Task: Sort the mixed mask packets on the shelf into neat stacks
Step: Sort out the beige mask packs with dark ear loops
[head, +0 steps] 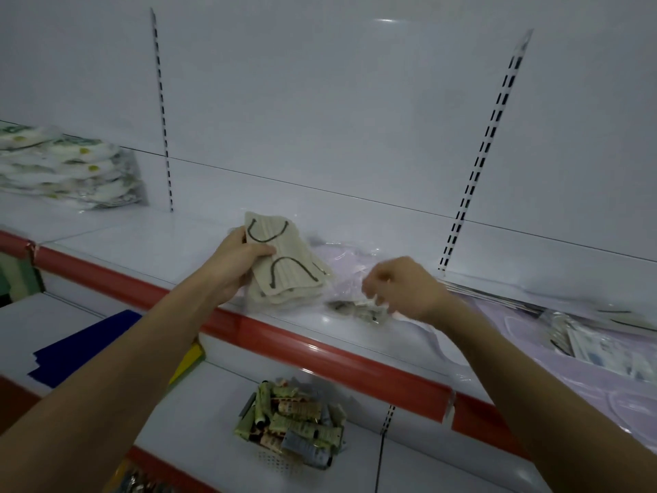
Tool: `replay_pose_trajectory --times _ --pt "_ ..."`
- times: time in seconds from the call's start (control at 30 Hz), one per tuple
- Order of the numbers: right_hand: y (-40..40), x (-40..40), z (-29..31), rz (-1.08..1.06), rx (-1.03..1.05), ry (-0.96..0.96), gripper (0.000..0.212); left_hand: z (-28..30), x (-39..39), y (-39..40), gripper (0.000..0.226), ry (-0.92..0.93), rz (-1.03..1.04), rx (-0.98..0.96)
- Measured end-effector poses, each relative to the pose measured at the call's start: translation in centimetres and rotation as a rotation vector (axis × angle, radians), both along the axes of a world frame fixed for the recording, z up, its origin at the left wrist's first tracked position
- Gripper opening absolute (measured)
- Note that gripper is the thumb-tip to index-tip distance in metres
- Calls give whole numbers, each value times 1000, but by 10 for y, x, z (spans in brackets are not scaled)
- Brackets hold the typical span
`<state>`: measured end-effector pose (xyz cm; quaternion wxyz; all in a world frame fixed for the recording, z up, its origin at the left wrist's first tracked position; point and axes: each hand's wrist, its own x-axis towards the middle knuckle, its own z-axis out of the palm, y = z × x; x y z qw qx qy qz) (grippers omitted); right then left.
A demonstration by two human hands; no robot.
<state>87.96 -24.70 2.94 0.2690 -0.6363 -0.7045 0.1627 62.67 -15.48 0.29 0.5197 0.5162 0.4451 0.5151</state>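
Step in hand: gathering one kind. The left hand (236, 259) grips a bundle of beige mask packets (284, 265), thumb across the top, fingers curled beneath, just above the shelf (149, 240). The right hand (401, 288) hangs loosely curled, holding nothing visible, above a small printed packet (359, 309) beside clear lilac packets (341, 268). Next move, likely: squaring the beige bundle down clear of these. Left of the fingers, well apart, lies a green-printed stack (67, 169); below, a basket of tubes (295, 425).
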Motion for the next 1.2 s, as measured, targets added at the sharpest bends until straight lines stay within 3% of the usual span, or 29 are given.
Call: replay_pose_trajectory --times 0.07,0.1,0.37,0.57,0.77,0.87,0.93,1.0,1.13,1.2 --pt "6 2 -16 -19 -111 -334 24 -6 -4 4 41 24 -4 17" --pt "8 1 -22 -24 -126 -401 30 -10 -5 6 47 29 2 28" --pt "17 8 -30 18 -186 -472 67 -20 -6 10 60 28 -5 55" --pt "18 6 -42 70 55 -374 33 -21 -2 8 63 24 20 67" --pt "24 -8 -54 -28 190 -644 34 -22 0 5 65 47 33 68" --pt "30 -15 -57 -44 321 -735 25 -21 2 4 78 52 26 67" --pt "33 -11 -53 -12 289 -618 18 -18 1 1 96 36 4 61" --pt "32 -2 -39 15 214 -390 23 -15 -1 -4 97 16 -30 73" --pt "15 17 16 -88 174 220 23 -9 -4 -8 43 24 -38 112" --pt "9 26 44 -177 234 478 15 -8 -1 -9 32 44 -56 82"
